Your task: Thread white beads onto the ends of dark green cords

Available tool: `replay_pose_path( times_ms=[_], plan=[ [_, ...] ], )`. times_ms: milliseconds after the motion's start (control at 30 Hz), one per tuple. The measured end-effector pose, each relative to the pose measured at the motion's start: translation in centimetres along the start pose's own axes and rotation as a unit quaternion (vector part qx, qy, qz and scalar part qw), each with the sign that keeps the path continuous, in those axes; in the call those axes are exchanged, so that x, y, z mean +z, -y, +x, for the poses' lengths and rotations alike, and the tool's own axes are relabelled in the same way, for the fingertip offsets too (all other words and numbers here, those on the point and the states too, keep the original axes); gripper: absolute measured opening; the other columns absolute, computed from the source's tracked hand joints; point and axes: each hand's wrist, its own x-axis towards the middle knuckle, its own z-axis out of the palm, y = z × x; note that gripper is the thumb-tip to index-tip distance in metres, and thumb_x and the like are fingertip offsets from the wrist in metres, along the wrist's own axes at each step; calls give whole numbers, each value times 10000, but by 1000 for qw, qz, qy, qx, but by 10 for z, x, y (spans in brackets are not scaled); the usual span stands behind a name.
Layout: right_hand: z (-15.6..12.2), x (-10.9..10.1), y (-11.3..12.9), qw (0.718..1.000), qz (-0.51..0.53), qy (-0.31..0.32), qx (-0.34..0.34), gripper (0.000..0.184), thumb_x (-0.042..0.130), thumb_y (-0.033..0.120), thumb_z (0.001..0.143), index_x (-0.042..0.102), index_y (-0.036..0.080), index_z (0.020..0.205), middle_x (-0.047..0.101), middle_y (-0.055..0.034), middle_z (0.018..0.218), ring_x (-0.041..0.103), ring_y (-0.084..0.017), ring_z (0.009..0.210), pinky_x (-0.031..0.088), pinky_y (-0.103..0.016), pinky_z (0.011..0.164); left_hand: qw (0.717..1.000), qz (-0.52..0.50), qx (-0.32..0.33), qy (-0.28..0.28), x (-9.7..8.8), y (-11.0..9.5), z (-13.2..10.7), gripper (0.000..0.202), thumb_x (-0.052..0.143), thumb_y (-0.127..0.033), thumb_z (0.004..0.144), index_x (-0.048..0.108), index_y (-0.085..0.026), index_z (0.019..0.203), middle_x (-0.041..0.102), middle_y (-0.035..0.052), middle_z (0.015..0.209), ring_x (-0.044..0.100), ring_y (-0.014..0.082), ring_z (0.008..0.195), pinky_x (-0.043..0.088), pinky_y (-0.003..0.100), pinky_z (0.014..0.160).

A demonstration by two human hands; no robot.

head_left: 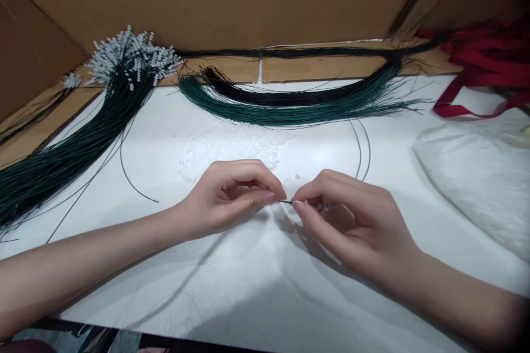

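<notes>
My left hand point(236, 193) and my right hand point(351, 215) meet near the middle of the white table, thumb and forefinger of each pinched on one thin dark wire point(285, 202). A short stretch of the wire shows between the fingertips. Small pale beads point(325, 206) appear along it beneath my right fingers, partly hidden. Just behind my left hand lies a loose spread of tiny white beads point(232, 146). Two curved strands of wire point(368, 149) rest on the table behind my right hand.
On the left lies a thick bundle of dark green wires point(83, 132) with white beaded ends point(132, 58). More green wires point(290, 113) curve along the back, before a cardboard wall point(248, 0). Red ribbon point(472, 83) and a clear plastic bag point(476, 176) are at the right.
</notes>
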Motion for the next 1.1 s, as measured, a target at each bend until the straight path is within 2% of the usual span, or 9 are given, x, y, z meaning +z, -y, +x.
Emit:
replay_pose_path(
  times_ms=[200, 333, 500, 667, 1100],
  plan=[
    [-1, 0, 1, 1000, 0, -2, 0, 146, 582, 59, 847, 629, 189, 801, 573, -3, 700, 530, -116, 634, 418, -259, 559, 1000, -16, -7, 4, -1, -1, 0, 105, 591, -116, 898, 683, -162, 919, 680, 58, 886, 649, 136, 792, 512, 211, 634],
    [-2, -1, 1, 1000, 1, -8, -1, 141, 585, 48, 846, 634, 172, 799, 570, -6, 698, 528, -107, 639, 409, -256, 563, 998, -42, -30, -17, 0, -4, 2, 81, 621, -117, 885, 693, -153, 892, 686, 53, 869, 646, 125, 777, 518, 200, 648],
    [-2, -3, 4, 1000, -7, -25, -2, 133, 597, 51, 843, 635, 168, 792, 575, -10, 696, 524, -111, 646, 408, -263, 573, 982, -157, -98, -49, 4, -5, 3, 49, 662, -140, 866, 709, -145, 849, 692, 42, 780, 649, 109, 701, 540, 177, 619],
    [-1, -3, 5, 999, -8, -37, -10, 135, 605, 56, 845, 639, 165, 773, 576, -12, 682, 523, -112, 635, 413, -264, 569, 954, -268, -129, -34, 7, -1, 1, 76, 665, -101, 862, 724, -146, 877, 690, 31, 767, 649, 71, 661, 553, 132, 629],
    [-1, -2, 4, 999, -6, -39, -28, 115, 619, 57, 828, 662, 136, 756, 577, -19, 656, 522, -102, 607, 412, -246, 549, 944, -290, -160, -12, 7, -4, 1, 56, 679, -155, 873, 724, -139, 902, 678, 11, 784, 631, 42, 692, 522, 91, 651]
  ],
)
